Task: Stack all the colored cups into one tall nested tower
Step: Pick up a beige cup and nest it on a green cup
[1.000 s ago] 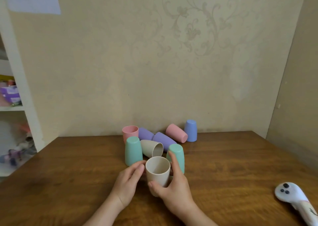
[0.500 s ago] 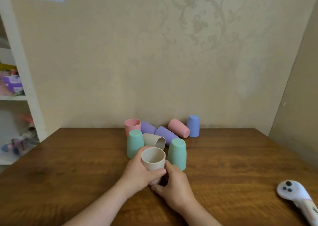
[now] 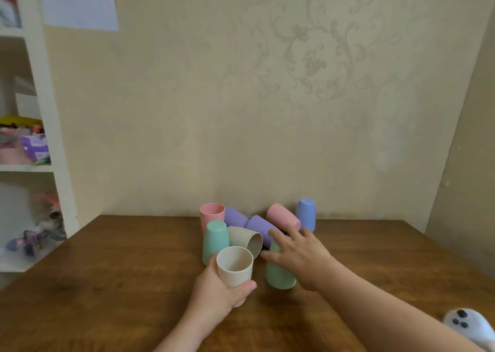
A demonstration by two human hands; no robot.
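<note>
The fingers (image 3: 247,287) of the left hand (image 3: 214,292) are wrapped tight around a beige plastic cup (image 3: 235,268) that stands mouth up, held just over the brown wooden bench (image 3: 107,284). The right hand (image 3: 302,255) has its fingers (image 3: 278,235) spread open over an upside-down green plastic cup (image 3: 278,274), and the palm lies on that cup's top; the cup leans a little. Just past the left fingers stands a second upside-down green cup (image 3: 215,241). Between the two hands a second beige cup (image 3: 247,240) lies on its side with its mouth facing the right hand. Behind that one, two purple cups (image 3: 235,217) lie on their sides. A pink cup (image 3: 212,215) stands mouth up beside them. Past the right fingers a second pink cup (image 3: 282,216) lies on its side, and a blue cup (image 3: 305,212) stands upside down near the wall (image 3: 241,110). Far off to the right of the right arm, a white gadget with dark buttons (image 3: 466,325) lies on the bench.
</note>
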